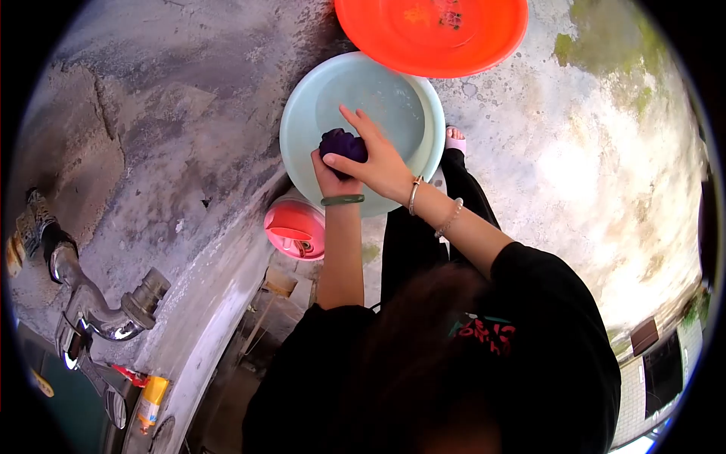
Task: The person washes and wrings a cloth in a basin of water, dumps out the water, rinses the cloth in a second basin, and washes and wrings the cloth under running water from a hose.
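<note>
A bunched dark purple cloth (pixel 342 145) is over the left part of a pale blue-green basin (pixel 301 163) that holds water. My left hand (pixel 333 178), with a green bangle at its wrist, is closed round the cloth from below. From the right, my right hand (pixel 378 160) touches the cloth with its thumb across it; its other fingers are stretched out and apart, pointing up over the basin. The underside of the cloth is hidden by my hands.
A red-orange basin (pixel 431 38) overlaps the far rim. A pink container (pixel 295 228) stands beside the near left side. A metal tap (pixel 98 306) and a yellow packet (pixel 152 397) are at lower left. My foot (pixel 456 141) is right of the basin.
</note>
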The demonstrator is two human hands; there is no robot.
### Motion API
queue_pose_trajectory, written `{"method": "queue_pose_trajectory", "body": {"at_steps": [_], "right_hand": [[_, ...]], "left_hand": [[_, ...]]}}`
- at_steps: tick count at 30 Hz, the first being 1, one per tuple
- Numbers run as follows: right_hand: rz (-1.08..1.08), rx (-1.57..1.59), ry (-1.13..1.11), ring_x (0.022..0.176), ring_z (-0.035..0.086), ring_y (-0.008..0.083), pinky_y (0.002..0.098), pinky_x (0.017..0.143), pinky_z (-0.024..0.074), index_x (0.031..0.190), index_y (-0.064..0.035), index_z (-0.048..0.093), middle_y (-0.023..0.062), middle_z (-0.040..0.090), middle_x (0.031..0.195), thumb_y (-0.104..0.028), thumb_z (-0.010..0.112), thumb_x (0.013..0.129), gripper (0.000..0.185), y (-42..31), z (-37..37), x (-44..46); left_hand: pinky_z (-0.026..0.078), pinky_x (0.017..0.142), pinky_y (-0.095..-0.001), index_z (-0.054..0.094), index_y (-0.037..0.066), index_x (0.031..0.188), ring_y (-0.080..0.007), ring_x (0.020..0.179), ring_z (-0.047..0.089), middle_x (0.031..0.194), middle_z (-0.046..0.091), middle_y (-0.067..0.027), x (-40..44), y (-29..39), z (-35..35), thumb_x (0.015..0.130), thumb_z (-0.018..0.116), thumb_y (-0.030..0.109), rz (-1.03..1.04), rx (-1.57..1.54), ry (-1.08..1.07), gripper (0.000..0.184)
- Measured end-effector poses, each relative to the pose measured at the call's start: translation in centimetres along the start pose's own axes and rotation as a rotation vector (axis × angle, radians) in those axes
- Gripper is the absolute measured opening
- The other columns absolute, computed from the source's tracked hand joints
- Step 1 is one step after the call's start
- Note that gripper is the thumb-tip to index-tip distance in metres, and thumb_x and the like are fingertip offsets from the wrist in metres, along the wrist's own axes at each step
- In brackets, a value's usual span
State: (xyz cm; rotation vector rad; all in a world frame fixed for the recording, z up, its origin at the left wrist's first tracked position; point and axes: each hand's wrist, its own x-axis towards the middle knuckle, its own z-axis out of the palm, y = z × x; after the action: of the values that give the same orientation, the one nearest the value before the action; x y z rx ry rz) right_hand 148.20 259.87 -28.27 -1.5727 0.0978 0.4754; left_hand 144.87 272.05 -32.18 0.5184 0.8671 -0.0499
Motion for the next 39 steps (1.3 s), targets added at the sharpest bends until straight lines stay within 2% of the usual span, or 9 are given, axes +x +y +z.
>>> {"method": "queue_pose_trajectory", "body": {"at_steps": [3, 10, 16, 19, 26, 29, 32, 35, 39], "right_hand": [[0.134, 0.223, 0.116, 0.099, 0.057, 0.0153, 0.0296, 0.088, 0.0444, 0.121, -0.0058, 0.054, 0.0123, 0.060, 0.109, -0.030, 0.074, 0.074, 0.057, 2.4, 2.5, -0.3], [0.244, 0.059, 0.108, 0.077, 0.063, 0.0114, 0.0258, 0.069, 0.0503, 0.084, -0.0024, 0.067, 0.0081, 0.067, 0.080, -0.022, 0.069, 0.077, 0.021, 2.5, 2.2, 1.5], [-0.620, -0.366, -0.071, 0.065, 0.053, 0.0229, 0.0328, 0.067, 0.0411, 0.059, -0.0085, 0.052, 0.0036, 0.053, 0.062, -0.023, 0.072, 0.067, 0.026, 1.7, 2.2, 1.1], [-0.836, -0.309, -0.148, 0.063, 0.050, 0.0211, 0.0313, 0.067, 0.0409, 0.058, -0.0092, 0.051, 0.0028, 0.050, 0.061, -0.020, 0.073, 0.063, 0.025, 1.3, 3.5, 0.5], [-0.721, -0.118, 0.029, 0.057, 0.048, 0.0207, 0.0298, 0.060, 0.0417, 0.054, -0.0070, 0.050, 0.0039, 0.048, 0.056, -0.017, 0.075, 0.064, 0.028, -0.7, 4.5, 0.0], [-0.620, -0.032, 0.107, 0.051, 0.048, 0.0196, 0.0289, 0.053, 0.0415, 0.054, -0.0061, 0.052, 0.0042, 0.050, 0.054, -0.016, 0.074, 0.067, 0.027, -1.0, 4.8, 0.2], [-0.340, 0.158, 0.237, 0.045, 0.049, 0.0157, 0.0272, 0.048, 0.0412, 0.053, -0.0047, 0.054, 0.0041, 0.050, 0.049, -0.017, 0.070, 0.072, 0.027, -0.9, 5.5, 0.2], [0.033, 0.460, 0.290, 0.043, 0.046, 0.0073, 0.0229, 0.045, 0.0380, 0.050, -0.0006, 0.049, 0.0043, 0.047, 0.045, -0.012, 0.065, 0.079, 0.035, -1.9, 5.5, -0.1], [0.151, 0.993, 0.444, 0.044, 0.047, 0.0120, 0.0256, 0.046, 0.0392, 0.048, -0.0026, 0.044, 0.0046, 0.050, 0.048, -0.010, 0.061, 0.083, 0.040, -2.9, 6.3, 0.2]], "left_hand": [[0.047, 0.085, -0.0342, 0.055, 0.003, 0.103, -0.0200, 0.093, 0.059, 0.098, 0.061, -0.0064, -0.1, -1.4, -1.9, 0.092, 0.040, 0.035, 0.026, 0.068, -0.106, 0.037], [0.040, 0.092, -0.0385, 0.043, 0.013, 0.120, -0.0186, 0.112, 0.045, 0.124, 0.044, -0.0047, -2.6, 1.2, -1.1, 0.094, 0.045, 0.022, -0.043, 0.474, 0.043, 0.028], [0.033, 0.101, -0.0449, 0.042, 0.015, 0.125, -0.0253, 0.118, 0.041, 0.128, 0.044, -0.0073, -2.9, 4.3, -1.3, 0.094, 0.036, 0.041, -0.633, -0.223, -0.220, 0.041], [0.034, 0.099, -0.0378, 0.041, 0.009, 0.127, -0.0222, 0.113, 0.046, 0.123, 0.049, -0.0085, -3.1, 3.8, -0.2, 0.094, 0.034, 0.043, -0.527, -0.113, -0.243, 0.048], [0.033, 0.099, -0.0396, 0.039, 0.010, 0.131, -0.0198, 0.113, 0.046, 0.124, 0.048, -0.0071, -2.2, 4.6, 1.7, 0.093, 0.038, 0.040, -0.293, 0.139, 0.239, 0.049], [0.034, 0.099, -0.0378, 0.037, 0.009, 0.135, -0.0190, 0.112, 0.046, 0.123, 0.049, -0.0069, 0.7, 3.7, -1.9, 0.093, 0.040, 0.037, -0.300, -0.081, -0.507, 0.050], [0.043, 0.068, -0.0271, 0.051, 0.007, 0.088, -0.0132, 0.073, 0.052, 0.080, 0.054, -0.0047, -1.8, 3.3, 0.5, 0.090, 0.047, 0.021, 0.100, 0.391, -0.296, 0.015], [0.042, 0.054, -0.0243, 0.045, 0.008, 0.070, -0.0120, 0.057, 0.049, 0.064, 0.049, -0.0034, -1.3, 3.7, 1.4, 0.083, 0.051, 0.011, -0.069, 0.109, -0.032, 0.015], [0.039, 0.053, -0.0247, 0.038, 0.007, 0.069, -0.0094, 0.057, 0.041, 0.064, 0.041, 0.0003, -3.5, 3.6, 5.4, 0.074, 0.050, -0.006, 0.498, 0.460, 0.179, 0.019]]}}
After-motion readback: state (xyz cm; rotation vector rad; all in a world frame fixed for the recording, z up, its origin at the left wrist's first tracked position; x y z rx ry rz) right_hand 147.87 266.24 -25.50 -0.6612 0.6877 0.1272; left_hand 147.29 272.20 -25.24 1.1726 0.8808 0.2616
